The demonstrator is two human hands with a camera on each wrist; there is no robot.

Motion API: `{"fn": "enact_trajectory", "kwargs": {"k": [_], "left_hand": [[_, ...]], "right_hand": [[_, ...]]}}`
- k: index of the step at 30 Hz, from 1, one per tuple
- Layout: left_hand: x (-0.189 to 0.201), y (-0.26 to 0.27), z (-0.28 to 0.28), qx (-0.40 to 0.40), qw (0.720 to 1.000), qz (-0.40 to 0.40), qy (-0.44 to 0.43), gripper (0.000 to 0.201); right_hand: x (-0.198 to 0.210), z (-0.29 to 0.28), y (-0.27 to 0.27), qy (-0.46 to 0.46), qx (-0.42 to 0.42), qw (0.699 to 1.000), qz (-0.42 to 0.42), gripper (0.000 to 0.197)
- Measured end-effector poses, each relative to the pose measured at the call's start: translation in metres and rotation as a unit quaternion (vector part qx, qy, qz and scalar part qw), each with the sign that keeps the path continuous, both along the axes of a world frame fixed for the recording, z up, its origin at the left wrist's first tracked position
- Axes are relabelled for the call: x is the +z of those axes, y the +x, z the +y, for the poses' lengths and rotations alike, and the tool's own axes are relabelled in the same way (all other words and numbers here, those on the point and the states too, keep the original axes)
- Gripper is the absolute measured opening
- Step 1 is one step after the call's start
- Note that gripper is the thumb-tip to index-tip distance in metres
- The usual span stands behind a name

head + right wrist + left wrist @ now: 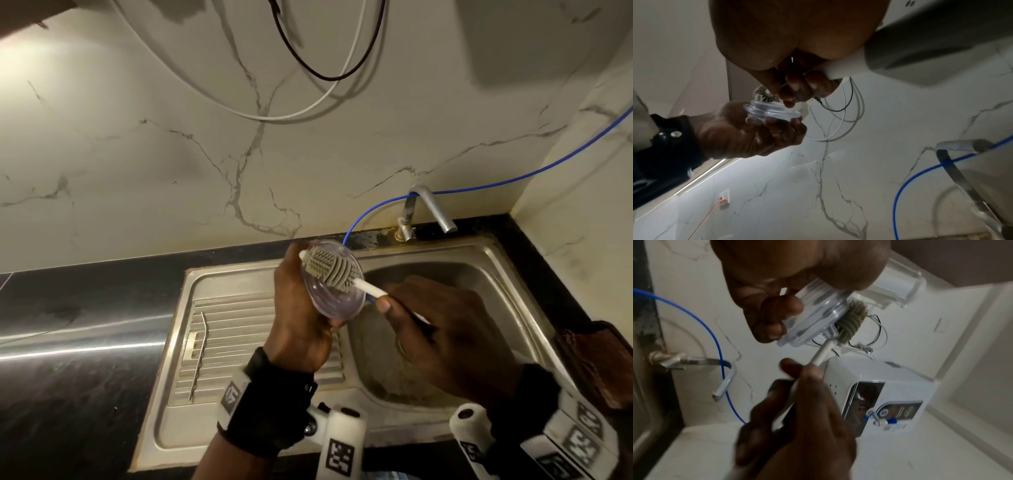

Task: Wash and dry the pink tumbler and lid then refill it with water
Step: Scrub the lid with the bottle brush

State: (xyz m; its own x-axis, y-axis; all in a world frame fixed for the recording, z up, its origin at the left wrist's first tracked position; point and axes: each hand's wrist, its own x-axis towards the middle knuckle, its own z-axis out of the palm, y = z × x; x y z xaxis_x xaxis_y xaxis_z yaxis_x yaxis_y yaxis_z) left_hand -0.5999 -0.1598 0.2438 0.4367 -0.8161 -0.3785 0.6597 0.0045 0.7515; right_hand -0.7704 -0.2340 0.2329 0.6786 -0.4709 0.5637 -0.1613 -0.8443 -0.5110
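The lid [337, 282], a clear ridged plastic disc, is held tilted above the sink [489, 260], rim pinched all round by the left hand [298, 308]; it looks light and stiff, likely slick when wet, so the edge is the sound place to hold it; the grey finned head of the brush [330, 270] lies against its face, the white handle clasped in the right hand [442, 339]; the tap [431, 212] stands behind; the tumbler is not in view
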Motion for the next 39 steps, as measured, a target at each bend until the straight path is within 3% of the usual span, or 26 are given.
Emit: {"fn": "enact_trajectory", "kwargs": {"k": [2,5,7,8,11,13,14,16,19,20,22,23,25,28,29,32,34,35,37,39], "left_hand": [[-0.001,-0.002,0.001,0.004,1.000,0.006,-0.006,0.057],[0.006,0.005,0.004,0.037,0.997,-0.035,-0.066,0.048],[0.006,0.016,0.006,0.059,0.989,-0.118,-0.073,0.083],[0.004,0.020,0.007,0.062,0.985,-0.139,-0.083,0.075],[0.002,0.005,0.007,0.026,0.995,-0.073,-0.062,0.010],[0.000,-0.007,0.007,-0.012,0.999,-0.030,-0.011,0.028],[-0.003,-0.010,0.005,-0.008,0.999,-0.027,-0.025,0.028],[-0.001,-0.007,0.003,0.012,0.998,-0.035,-0.054,0.011],[-0.002,0.010,0.002,0.040,0.993,-0.041,-0.102,0.056],[-0.002,0.014,0.002,0.057,0.992,-0.024,-0.109,0.049],[-0.004,0.009,0.004,0.061,0.995,-0.022,-0.071,0.012],[-0.004,0.003,0.004,0.038,0.998,-0.021,-0.047,0.008],[-0.007,-0.006,0.003,0.037,0.999,-0.018,-0.022,0.024],[-0.006,-0.003,0.003,0.034,0.997,0.010,-0.062,0.012],[-0.006,0.002,0.003,0.037,0.996,0.031,-0.077,0.025],[-0.002,0.010,0.006,0.047,0.993,0.020,-0.110,0.098],[0.003,0.008,0.009,0.052,0.989,-0.073,-0.117,0.115],[0.004,0.006,0.010,0.048,0.989,-0.071,-0.119,0.116],[-0.001,0.003,0.007,0.058,0.991,-0.021,-0.117,0.095],[-0.007,-0.004,0.010,0.075,0.992,-0.020,-0.104,0.042]], "right_hand": [[0.003,0.001,0.005,-0.010,-0.011,1.000,0.003,0.015],[-0.003,-0.005,0.002,-0.015,-0.005,1.000,0.003,0.020],[-0.010,-0.009,-0.007,0.001,-0.006,1.000,0.000,0.024],[-0.013,-0.009,-0.010,0.006,-0.008,1.000,0.000,0.025],[-0.014,-0.008,-0.005,-0.016,-0.030,0.999,-0.001,0.029],[-0.010,-0.008,0.004,-0.033,-0.047,0.998,-0.009,0.026],[-0.007,-0.010,0.007,-0.036,-0.052,0.998,-0.012,0.024],[-0.007,-0.012,0.006,-0.031,-0.050,0.998,-0.012,0.023],[-0.017,-0.012,-0.006,-0.013,-0.038,0.999,0.007,0.028],[-0.020,-0.012,-0.009,-0.006,-0.036,0.999,0.009,0.029],[-0.021,-0.010,-0.010,0.001,-0.043,0.999,0.006,0.030],[-0.020,-0.010,-0.007,-0.002,-0.049,0.999,0.002,0.030],[-0.014,-0.008,0.000,-0.004,-0.054,0.999,-0.008,0.029],[-0.011,-0.006,0.002,0.002,-0.045,0.999,-0.011,0.025],[-0.013,-0.006,-0.001,0.007,-0.042,0.999,-0.008,0.025],[-0.021,-0.005,-0.011,0.020,-0.038,0.999,0.001,0.029],[-0.024,-0.003,-0.013,0.014,-0.044,0.999,0.008,0.032],[-0.023,-0.002,-0.013,0.016,-0.050,0.999,0.010,0.032],[-0.020,-0.001,-0.009,0.030,-0.062,0.998,0.010,0.031],[-0.015,-0.001,-0.004,0.048,-0.070,0.996,0.008,0.029]]}}
